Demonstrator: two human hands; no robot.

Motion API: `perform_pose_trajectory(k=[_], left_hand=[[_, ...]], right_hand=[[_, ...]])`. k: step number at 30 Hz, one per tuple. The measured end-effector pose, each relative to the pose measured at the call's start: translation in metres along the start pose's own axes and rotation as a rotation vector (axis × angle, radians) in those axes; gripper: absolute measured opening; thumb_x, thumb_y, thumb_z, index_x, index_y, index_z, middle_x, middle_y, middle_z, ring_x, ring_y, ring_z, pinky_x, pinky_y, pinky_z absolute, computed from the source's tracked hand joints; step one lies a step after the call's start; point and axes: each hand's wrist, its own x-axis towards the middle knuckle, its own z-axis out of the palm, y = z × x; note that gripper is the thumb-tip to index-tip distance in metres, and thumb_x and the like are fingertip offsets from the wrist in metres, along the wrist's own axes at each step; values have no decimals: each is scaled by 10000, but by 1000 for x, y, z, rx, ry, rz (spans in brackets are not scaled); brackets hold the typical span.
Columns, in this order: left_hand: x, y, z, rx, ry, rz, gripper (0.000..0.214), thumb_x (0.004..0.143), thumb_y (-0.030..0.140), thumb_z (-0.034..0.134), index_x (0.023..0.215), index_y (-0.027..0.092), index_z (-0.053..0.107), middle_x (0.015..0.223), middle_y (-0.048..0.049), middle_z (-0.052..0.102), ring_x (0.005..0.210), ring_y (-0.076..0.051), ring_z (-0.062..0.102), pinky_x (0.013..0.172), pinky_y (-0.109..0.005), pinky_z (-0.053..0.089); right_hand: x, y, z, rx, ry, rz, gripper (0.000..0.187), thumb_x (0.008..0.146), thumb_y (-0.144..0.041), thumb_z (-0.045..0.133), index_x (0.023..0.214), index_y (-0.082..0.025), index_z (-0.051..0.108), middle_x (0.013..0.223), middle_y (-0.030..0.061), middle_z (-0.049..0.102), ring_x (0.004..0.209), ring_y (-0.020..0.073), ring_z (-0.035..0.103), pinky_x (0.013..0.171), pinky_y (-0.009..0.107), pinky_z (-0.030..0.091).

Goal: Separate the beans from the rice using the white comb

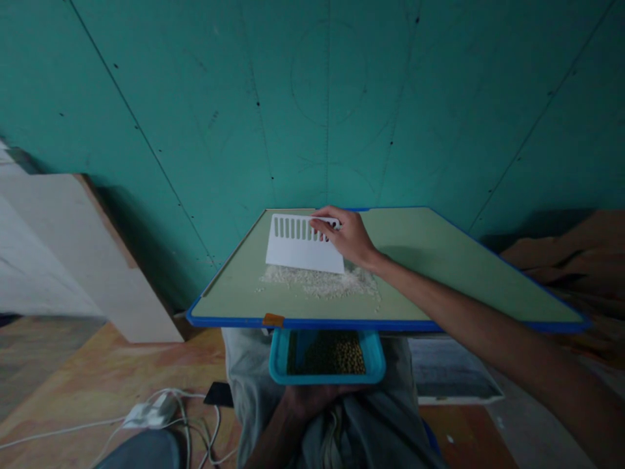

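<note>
My right hand is closed on the slotted top edge of a flat white plastic scraper. The scraper stands tilted, its long lower edge by a spread of pale grains that look like rice. These lie on a light green tabletop with a blue edge. Below the table's front edge, above my lap, my left hand supports a turquoise tray from underneath; its fingers are mostly hidden. Inside the tray are small dark green beans and, on the right, tan round beans.
A green wall rises right behind the table. Orange tape marks the front edge. White cables and a power strip lie on the floor at left, near a dark flat object. A pale board leans at left.
</note>
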Motion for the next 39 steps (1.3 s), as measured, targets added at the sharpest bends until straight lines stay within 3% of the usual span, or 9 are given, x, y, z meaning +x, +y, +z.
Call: perform_pose_trajectory(k=[4,8,15,22,26,30,34,39], left_hand=[[0,-1,-5,19,-8,-1,583,927,622,442,1398,322,607,1453,-75,626,1407,-417,466,1142,-659,336],[3,-2,-13,26,-116,25,568,972,582,383,1483,358,489,1448,-70,633,1378,-390,514,1145,-678,319],[6,0,-19,8,-267,14,685,965,667,302,1550,316,376,1601,-111,446,1463,-401,397,1179,-734,166],[5,-1,-17,59,-235,34,684,965,668,318,1539,306,402,1580,-121,477,1427,-401,450,1177,-724,201],[5,-2,-20,61,-252,67,653,972,642,356,1541,322,392,1549,-119,521,1402,-404,481,1165,-729,226],[6,0,-20,79,-323,53,580,1008,555,361,1558,372,334,1550,-85,524,1415,-368,476,1176,-710,225],[7,1,-20,60,-380,50,604,992,615,341,1534,356,396,1536,-92,539,1400,-376,490,1171,-710,231],[6,-1,-22,38,-352,66,529,979,557,447,1469,365,501,1478,-72,604,1408,-394,477,1151,-748,238]], right_hand=[[7,14,-8,-114,52,-10,252,930,-424,690,990,-186,747,737,8,710,609,138,632,611,269,431],[14,23,-17,-169,117,-10,247,946,-419,664,990,-189,743,761,9,717,617,137,632,601,257,433],[18,35,-32,-347,184,30,196,957,-366,641,1010,-207,744,798,10,736,662,152,650,640,264,451],[11,19,-19,-236,66,22,226,948,-388,658,1014,-194,753,675,-6,681,602,140,617,596,252,415],[12,3,-14,-113,22,9,239,927,-417,681,994,-200,754,776,9,718,628,134,625,611,247,444],[15,-7,-18,-56,109,8,224,923,-410,683,986,-206,748,812,14,723,658,138,627,627,253,466],[16,-9,-20,-34,165,-6,227,927,-417,677,987,-207,742,838,19,727,675,139,633,647,261,481],[11,0,-12,30,-34,60,241,909,-421,692,989,-199,742,798,14,718,622,130,623,591,247,464]])
